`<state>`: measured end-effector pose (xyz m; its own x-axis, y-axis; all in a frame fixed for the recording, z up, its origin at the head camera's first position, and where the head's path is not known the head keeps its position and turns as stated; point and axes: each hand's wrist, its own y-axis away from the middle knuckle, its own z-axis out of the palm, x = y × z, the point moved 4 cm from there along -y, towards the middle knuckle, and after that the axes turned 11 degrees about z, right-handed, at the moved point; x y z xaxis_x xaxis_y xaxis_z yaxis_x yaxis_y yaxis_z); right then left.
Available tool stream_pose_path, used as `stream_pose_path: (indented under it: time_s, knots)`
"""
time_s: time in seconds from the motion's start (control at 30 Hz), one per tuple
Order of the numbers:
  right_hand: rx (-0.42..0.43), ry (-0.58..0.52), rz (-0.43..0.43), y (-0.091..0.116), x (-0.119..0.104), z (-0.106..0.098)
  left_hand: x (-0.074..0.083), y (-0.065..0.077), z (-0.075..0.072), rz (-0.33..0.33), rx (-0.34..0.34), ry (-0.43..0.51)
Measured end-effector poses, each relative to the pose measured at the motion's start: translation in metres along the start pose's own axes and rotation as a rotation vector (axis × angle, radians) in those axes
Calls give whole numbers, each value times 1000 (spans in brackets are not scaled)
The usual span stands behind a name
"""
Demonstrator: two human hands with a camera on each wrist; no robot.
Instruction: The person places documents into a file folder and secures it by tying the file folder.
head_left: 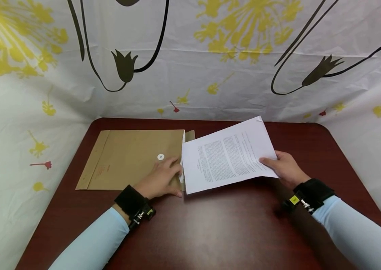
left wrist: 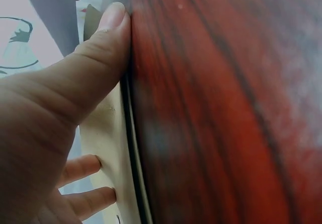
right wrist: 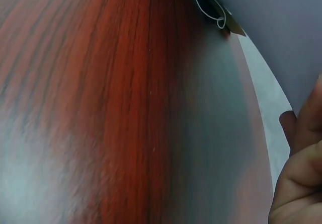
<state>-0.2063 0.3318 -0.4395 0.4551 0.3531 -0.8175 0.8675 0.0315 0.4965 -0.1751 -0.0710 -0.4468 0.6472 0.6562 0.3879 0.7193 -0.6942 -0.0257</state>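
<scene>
A tan paper envelope (head_left: 133, 157) lies flat on the dark red table, its mouth facing right. My left hand (head_left: 163, 178) rests on it near the mouth, the thumb by the front edge and the other fingers on top. In the left wrist view, the thumb (left wrist: 95, 55) stretches along the envelope's edge and two fingertips touch its face. My right hand (head_left: 286, 168) pinches the right edge of a printed paper (head_left: 227, 157), thumb on top. The paper is tilted, its left edge at the envelope's mouth. Whether it is several sheets I cannot tell.
The wooden table (head_left: 210, 232) has rounded far corners. A white curtain (head_left: 176, 75) with flower prints hangs behind it and at both sides. A white string (right wrist: 221, 21) hangs by the envelope's flap, partly behind the paper in the right wrist view.
</scene>
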Motion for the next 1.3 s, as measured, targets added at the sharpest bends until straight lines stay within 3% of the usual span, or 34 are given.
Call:
stream_pose_path:
  time_s: [0.53,0.77,1.0,1.3]
  knots:
    - [125,44,-82,-11,-7,17,6,0,-2,12,-15,6]
    - [72,-13,-106,-14,-6,21,6,1,-2,25,-24,-6]
    - [122,2,-114,-14,-6,20,9,3,1,46,-40,-28]
    - [17,-65,-73,-14,-5,39,10,6,1,49,-35,2]
